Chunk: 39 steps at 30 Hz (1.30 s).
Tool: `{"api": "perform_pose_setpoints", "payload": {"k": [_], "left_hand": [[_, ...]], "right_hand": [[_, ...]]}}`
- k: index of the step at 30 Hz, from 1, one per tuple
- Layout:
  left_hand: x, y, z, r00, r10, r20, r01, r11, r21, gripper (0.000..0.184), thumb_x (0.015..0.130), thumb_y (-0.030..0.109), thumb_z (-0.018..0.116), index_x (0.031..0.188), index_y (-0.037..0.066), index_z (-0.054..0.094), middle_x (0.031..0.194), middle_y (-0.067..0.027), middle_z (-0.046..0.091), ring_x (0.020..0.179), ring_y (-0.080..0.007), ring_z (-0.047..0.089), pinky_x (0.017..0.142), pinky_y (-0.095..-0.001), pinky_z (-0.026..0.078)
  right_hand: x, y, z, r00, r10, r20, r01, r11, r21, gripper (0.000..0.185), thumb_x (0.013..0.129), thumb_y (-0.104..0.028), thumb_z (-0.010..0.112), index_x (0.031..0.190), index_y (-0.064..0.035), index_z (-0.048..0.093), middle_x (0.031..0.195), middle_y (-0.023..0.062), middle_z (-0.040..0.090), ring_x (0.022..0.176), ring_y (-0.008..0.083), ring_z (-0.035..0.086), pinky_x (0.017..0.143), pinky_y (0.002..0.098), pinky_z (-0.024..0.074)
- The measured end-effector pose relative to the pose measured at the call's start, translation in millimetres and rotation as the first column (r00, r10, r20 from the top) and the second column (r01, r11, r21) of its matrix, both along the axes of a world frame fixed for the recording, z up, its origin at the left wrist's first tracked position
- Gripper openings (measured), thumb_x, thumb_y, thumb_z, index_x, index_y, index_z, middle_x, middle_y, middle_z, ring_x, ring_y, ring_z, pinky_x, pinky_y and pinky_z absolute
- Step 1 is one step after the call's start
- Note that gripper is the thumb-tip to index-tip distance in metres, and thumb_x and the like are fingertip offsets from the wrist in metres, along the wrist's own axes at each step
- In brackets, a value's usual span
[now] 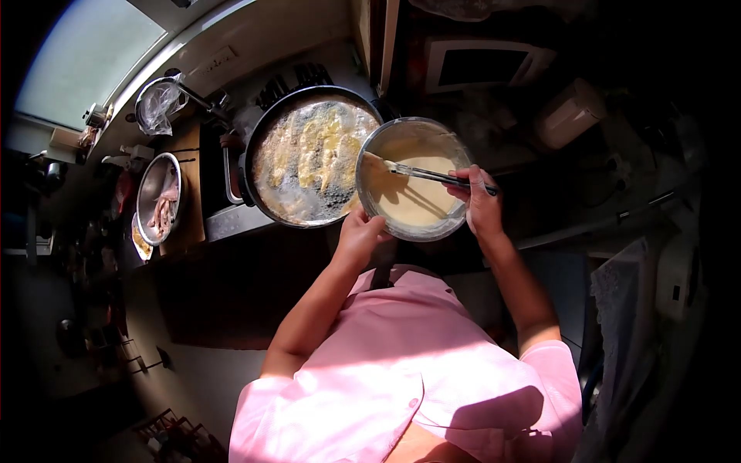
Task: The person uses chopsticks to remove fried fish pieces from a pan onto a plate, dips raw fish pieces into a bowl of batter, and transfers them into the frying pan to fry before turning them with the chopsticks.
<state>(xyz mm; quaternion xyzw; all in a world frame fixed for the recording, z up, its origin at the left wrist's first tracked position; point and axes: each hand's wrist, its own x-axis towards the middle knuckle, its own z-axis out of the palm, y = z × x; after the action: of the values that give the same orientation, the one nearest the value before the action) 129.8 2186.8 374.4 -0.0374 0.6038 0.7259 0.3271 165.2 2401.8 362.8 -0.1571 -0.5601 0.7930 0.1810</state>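
A metal bowl (417,228) of pale batter is gripped at its lower left rim by my left hand (361,238), fingers closed on it. Dark chopsticks (434,175) are held by my right hand (480,202) at the bowl's right side. Their tips, coated with batter, lie over the bowl near a light brown piece (376,161) at its left inner wall. Left of the bowl, partly overlapped by it, stands a wide black pan (248,171). Several yellow battered pieces (316,147) lie in its bubbling oil.
On the left, a metal basin (178,202) holding pinkish strips (164,211) stands by a wooden board (191,189). Behind it are a faucet (219,112) and a strainer with plastic (158,106). A microwave (485,66) and a light container (571,113) are at the back right.
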Motion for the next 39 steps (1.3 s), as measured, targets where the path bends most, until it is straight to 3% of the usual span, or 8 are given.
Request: {"api": "perform_pose_setpoints", "payload": {"k": [9, 12, 14, 19, 26, 34, 36, 39], "left_hand": [[-4, -42, 14, 0.999, 0.025, -0.021, -0.025, 1.0, 0.017, 0.032, 0.074, 0.008, 0.047, 0.105, 0.002, 0.049, 0.095, -0.0062, 0.055, 0.081, -0.0144, 0.055, 0.069, -0.0261, 0.048], [-3, -61, 10, 0.999, 0.042, 0.007, -0.042, 0.998, 0.045, 0.032, 0.074, 0.007, 0.047, 0.105, 0.001, 0.05, 0.094, -0.0066, 0.055, 0.079, -0.0143, 0.055, 0.068, -0.0258, 0.048], [-3, -75, 2, 0.999, 0.036, 0.023, -0.037, 0.997, 0.068, 0.031, 0.074, 0.005, 0.046, 0.105, 0.001, 0.048, 0.095, -0.0064, 0.055, 0.08, -0.0141, 0.056, 0.067, -0.0267, 0.049], [1, -106, -2, 0.999, 0.039, 0.035, -0.043, 0.992, 0.117, 0.031, 0.075, 0.003, 0.046, 0.106, 0.001, 0.047, 0.096, -0.0058, 0.056, 0.081, -0.0135, 0.056, 0.066, -0.0275, 0.051], [4, -142, 2, 1.0, 0.022, 0.004, -0.022, 0.991, 0.131, 0.03, 0.074, 0.004, 0.047, 0.104, 0.001, 0.049, 0.093, -0.0057, 0.057, 0.08, -0.0135, 0.057, 0.064, -0.0274, 0.051], [-1, -159, -1, 0.996, 0.087, -0.007, -0.085, 0.984, 0.155, 0.029, 0.074, 0.009, 0.051, 0.102, 0.0, 0.051, 0.092, -0.0078, 0.058, 0.075, -0.0143, 0.058, 0.063, -0.0254, 0.05], [-1, -162, 3, 0.995, 0.104, -0.01, -0.101, 0.983, 0.154, 0.029, 0.074, 0.009, 0.052, 0.101, 0.0, 0.052, 0.09, -0.0073, 0.058, 0.073, -0.014, 0.058, 0.062, -0.0249, 0.05], [-5, -169, 6, 0.996, 0.077, -0.048, -0.071, 0.99, 0.118, 0.028, 0.074, 0.01, 0.052, 0.1, 0.0, 0.052, 0.087, -0.0065, 0.059, 0.07, -0.0128, 0.058, 0.058, -0.0239, 0.049]], "right_hand": [[0, -41, 21, 1.0, -0.001, -0.027, -0.004, 0.981, -0.193, 0.037, 0.087, -0.036, 0.045, 0.084, -0.0006, 0.053, 0.082, 0.0116, 0.059, 0.074, 0.0211, 0.061, 0.064, 0.0264, 0.0511], [11, -68, 45, 0.992, 0.102, -0.071, -0.088, 0.98, 0.178, 0.025, 0.084, -0.024, 0.053, 0.086, 0.0005, 0.056, 0.082, 0.011, 0.059, 0.076, 0.0203, 0.06, 0.066, 0.0262, 0.0491], [19, -79, 59, 0.908, 0.375, -0.187, -0.067, 0.57, 0.819, 0.015, 0.077, -0.009, 0.059, 0.089, -0.0003, 0.058, 0.084, 0.0112, 0.059, 0.078, 0.0202, 0.058, 0.067, 0.0267, 0.0468], [48, -125, 80, 0.875, 0.482, 0.053, -0.211, 0.282, 0.936, 0.022, 0.07, -0.004, 0.065, 0.09, -0.0049, 0.058, 0.091, 0.0106, 0.055, 0.078, 0.0239, 0.057, 0.068, 0.0293, 0.0466], [36, -148, 58, 0.874, 0.483, -0.055, -0.054, 0.209, 0.976, 0.023, 0.07, -0.011, 0.066, 0.09, -0.0035, 0.057, 0.093, 0.0125, 0.056, 0.081, 0.0268, 0.059, 0.069, 0.032, 0.0484], [-1, -150, 56, 0.91, 0.385, -0.153, -0.033, 0.436, 0.899, 0.014, 0.075, -0.006, 0.06, 0.085, 0.003, 0.059, 0.089, 0.0154, 0.06, 0.078, 0.0231, 0.061, 0.071, 0.0287, 0.0481], [-9, -150, 47, 0.97, 0.234, -0.059, -0.18, 0.864, 0.47, 0.015, 0.08, -0.01, 0.057, 0.081, 0.0055, 0.06, 0.081, 0.0125, 0.061, 0.073, 0.0195, 0.062, 0.066, 0.0257, 0.05], [-18, -147, 54, 0.972, 0.222, 0.077, -0.234, 0.948, 0.217, 0.028, 0.086, -0.021, 0.051, 0.081, 0.0063, 0.057, 0.079, 0.0122, 0.06, 0.068, 0.0198, 0.062, 0.061, 0.0255, 0.052]]}}
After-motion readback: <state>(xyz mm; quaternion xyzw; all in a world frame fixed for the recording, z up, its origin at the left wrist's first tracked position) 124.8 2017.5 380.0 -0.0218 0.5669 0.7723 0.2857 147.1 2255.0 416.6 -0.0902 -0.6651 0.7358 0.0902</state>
